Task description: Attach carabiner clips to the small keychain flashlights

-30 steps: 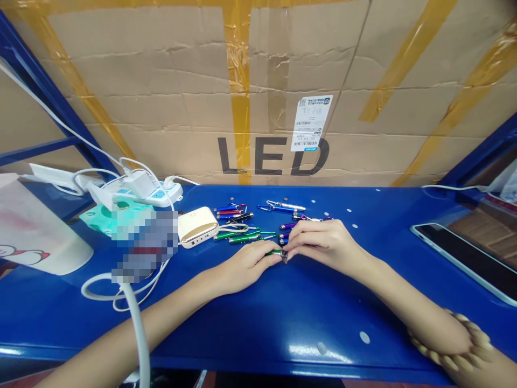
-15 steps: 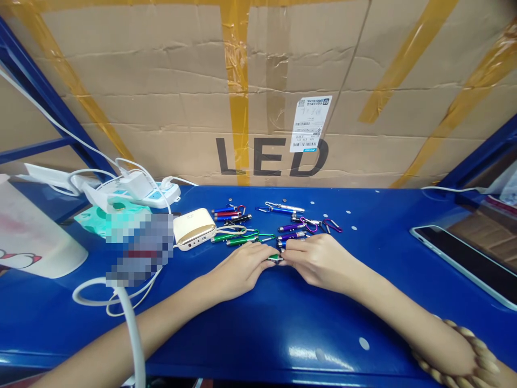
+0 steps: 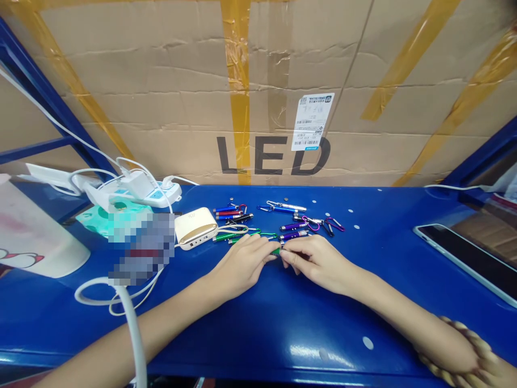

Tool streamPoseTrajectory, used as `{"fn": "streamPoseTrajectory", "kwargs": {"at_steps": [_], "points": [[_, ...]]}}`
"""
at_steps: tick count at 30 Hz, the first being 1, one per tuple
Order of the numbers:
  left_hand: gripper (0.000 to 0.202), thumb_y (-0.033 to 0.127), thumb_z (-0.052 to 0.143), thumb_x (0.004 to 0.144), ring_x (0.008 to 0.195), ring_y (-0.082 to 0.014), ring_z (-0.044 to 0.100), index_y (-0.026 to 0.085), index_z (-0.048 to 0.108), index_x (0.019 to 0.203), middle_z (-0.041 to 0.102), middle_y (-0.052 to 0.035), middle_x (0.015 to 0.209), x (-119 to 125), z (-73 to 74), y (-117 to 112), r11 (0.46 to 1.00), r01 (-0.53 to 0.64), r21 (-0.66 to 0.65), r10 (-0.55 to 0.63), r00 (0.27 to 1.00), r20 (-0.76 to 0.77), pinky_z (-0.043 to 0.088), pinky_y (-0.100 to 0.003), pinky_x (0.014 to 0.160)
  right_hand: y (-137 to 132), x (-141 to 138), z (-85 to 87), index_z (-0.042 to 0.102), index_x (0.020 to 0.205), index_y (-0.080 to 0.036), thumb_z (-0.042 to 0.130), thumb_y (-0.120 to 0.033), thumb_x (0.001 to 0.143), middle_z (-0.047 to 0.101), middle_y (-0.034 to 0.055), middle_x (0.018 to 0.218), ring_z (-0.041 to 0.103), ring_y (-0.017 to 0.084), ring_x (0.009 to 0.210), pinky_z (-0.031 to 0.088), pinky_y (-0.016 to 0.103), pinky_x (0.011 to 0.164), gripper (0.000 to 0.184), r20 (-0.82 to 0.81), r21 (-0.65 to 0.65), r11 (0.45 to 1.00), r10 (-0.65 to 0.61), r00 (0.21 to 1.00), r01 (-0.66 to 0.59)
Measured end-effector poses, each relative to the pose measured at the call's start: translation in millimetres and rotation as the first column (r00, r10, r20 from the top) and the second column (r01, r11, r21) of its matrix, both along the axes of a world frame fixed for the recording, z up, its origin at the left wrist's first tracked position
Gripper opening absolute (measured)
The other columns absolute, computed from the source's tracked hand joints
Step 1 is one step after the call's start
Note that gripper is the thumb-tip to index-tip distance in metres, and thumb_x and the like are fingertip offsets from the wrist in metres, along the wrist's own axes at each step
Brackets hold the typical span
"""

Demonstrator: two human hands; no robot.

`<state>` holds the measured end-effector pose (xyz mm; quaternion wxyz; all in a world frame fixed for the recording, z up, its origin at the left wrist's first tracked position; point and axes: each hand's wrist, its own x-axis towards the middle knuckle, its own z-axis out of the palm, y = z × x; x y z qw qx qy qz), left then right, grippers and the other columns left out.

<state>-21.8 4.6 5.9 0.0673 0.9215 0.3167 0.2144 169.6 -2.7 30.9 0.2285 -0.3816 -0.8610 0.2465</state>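
Both hands stay clamped on the small green metal keychain torch (image 3: 277, 250), left hand (image 3: 245, 262) and right hand (image 3: 317, 260) fingertip to fingertip, now nudged closer to the loose pile of coloured torches (image 3: 294, 235) on the blue tabletop (image 3: 283, 323).

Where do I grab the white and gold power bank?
Likely from above, thumb and fingers across the two long sides of the power bank: it lies flat on the table, its top is bare, and it is narrowest that way.
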Motion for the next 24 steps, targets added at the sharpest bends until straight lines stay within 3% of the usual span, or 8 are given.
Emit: {"fn": "streamPoseTrajectory", "kwargs": {"at_steps": [7, 14, 24], "points": [[0.022, 0.02, 0.035, 0.094, 0.093, -0.0194, 0.056, 0.019, 0.052, 0.108, 0.063, -0.0064, 0.102, 6.6, -0.8, -2.7, 0.988, -0.032, -0.15, 0.058, 0.983, 0.172, 0.044, -0.035, 0.085, 4.5, 5.8, 2.5, 0.058, 0.068, -0.018, 0.039, -0.029, 0.092, 0.058, -0.003, 0.054, 0.053, 0.009, 0.051, 0.036, 0.019, 0.055, 0.033, 0.024, 0.028, 0.999, -0.028, 0.999, 0.027], [0.019, 0.023, 0.037, 0.094, 0.093, -0.0193, 0.053, 0.019, 0.052, 0.106, 0.062, -0.0053, 0.099, 7.2, 1.6, -4.4, 0.985, -0.06, -0.162, 0.086, 0.984, 0.157, 0.042, -0.036, 0.085, 3.8, 5.7, 3.3, 0.058, 0.065, -0.018, 0.041, -0.031, 0.092, 0.058, -0.0006, 0.056, 0.049, 0.009, 0.049, 0.031, 0.021, 0.05, 0.034, 0.085, 0.222, 0.974, -0.072, 0.994, 0.052], [0.02, 0.024, 0.036, 0.094, 0.094, -0.0188, 0.052, 0.02, 0.052, 0.106, 0.06, -0.0042, 0.099, 6.3, 1.6, -1.7, 0.97, -0.068, -0.231, 0.112, 0.977, 0.183, 0.04, -0.036, 0.088, 3.6, 6.1, -0.4, 0.065, 0.081, -0.018, 0.052, -0.037, 0.086, 0.065, 0.001, 0.072, 0.051, 0.009, 0.051, 0.037, 0.021, 0.051, 0.023, -0.018, 0.371, 0.915, -0.163, 0.987, 0.157]]}}
